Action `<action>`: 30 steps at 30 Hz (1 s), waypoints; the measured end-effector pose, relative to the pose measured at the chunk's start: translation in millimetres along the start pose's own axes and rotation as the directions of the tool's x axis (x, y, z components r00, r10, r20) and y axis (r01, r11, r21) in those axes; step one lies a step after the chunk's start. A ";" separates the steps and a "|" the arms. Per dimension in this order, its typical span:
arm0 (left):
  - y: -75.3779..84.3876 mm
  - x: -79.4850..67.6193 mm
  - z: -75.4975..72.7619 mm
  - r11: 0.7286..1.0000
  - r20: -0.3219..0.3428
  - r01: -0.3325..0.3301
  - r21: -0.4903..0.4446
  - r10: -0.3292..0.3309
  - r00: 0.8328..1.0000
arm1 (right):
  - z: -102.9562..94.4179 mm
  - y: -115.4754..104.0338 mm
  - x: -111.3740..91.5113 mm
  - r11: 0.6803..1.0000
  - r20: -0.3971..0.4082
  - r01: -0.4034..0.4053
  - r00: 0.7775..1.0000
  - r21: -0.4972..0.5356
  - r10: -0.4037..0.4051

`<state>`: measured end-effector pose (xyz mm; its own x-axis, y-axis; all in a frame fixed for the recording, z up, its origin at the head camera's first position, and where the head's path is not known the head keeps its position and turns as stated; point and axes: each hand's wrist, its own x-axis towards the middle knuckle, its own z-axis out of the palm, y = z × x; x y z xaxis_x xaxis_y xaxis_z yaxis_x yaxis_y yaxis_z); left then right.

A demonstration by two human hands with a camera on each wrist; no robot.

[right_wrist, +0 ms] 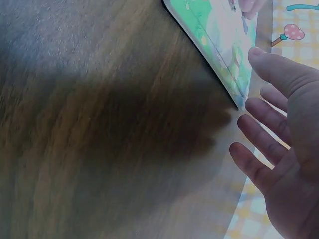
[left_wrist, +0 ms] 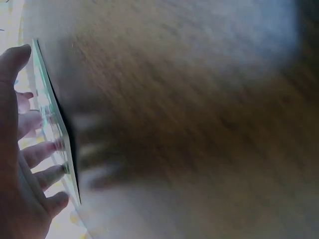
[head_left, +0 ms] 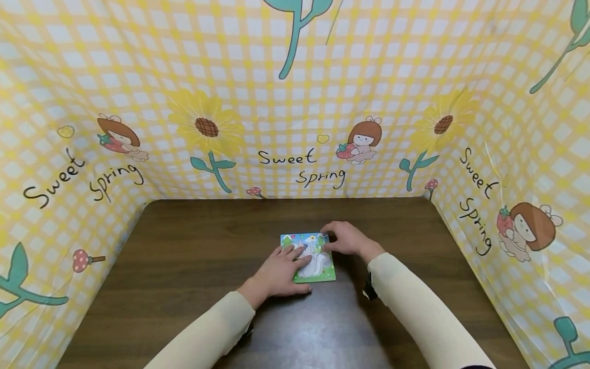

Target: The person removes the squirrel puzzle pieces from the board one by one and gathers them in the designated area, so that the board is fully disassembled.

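A small square picture board, with green, blue and white artwork like a child's puzzle, lies flat on the brown table. Thin dark lines cross its face in the right wrist view. My left hand is spread over its left part, fingertips on the picture and thumb by the near edge. At the far right corner is my right hand, thumb tip right at the board's edge. Its fingers are loosely bent beside that corner and pinch nothing visible. Part of the picture is hidden under the left fingers.
The wooden table extends around the board. A yellow checked cloth with flowers, cartoon figures and lettering hangs along the back and both sides. Cream sleeves cover both forearms, with a dark strap at the right wrist.
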<state>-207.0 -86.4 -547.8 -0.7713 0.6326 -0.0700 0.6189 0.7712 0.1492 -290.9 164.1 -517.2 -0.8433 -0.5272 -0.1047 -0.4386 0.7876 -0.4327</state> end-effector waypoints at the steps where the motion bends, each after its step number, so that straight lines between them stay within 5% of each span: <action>1: 1.0 -0.2 -0.7 1.000 0.011 0.003 -0.005 -0.003 1.000 | 1.3 -0.2 1.1 1.000 0.002 -0.001 1.000 0.004 0.001; 11: 5.2 -1.7 -2.7 1.000 0.066 0.012 -0.022 -0.011 0.998 | 11.5 0.5 5.9 0.998 -0.017 -0.028 0.999 0.061 0.029; 30: 8.9 -5.5 -0.7 0.999 0.038 -0.030 0.035 0.029 0.999 | 15.2 0.1 12.5 0.995 -0.044 -0.039 0.998 0.095 0.043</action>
<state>-197.3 -83.0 -545.4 -0.7468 0.6570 -0.1026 0.6470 0.7536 0.1164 -296.8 152.7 -532.2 -0.8740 -0.4786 -0.0841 -0.3745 0.7736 -0.5111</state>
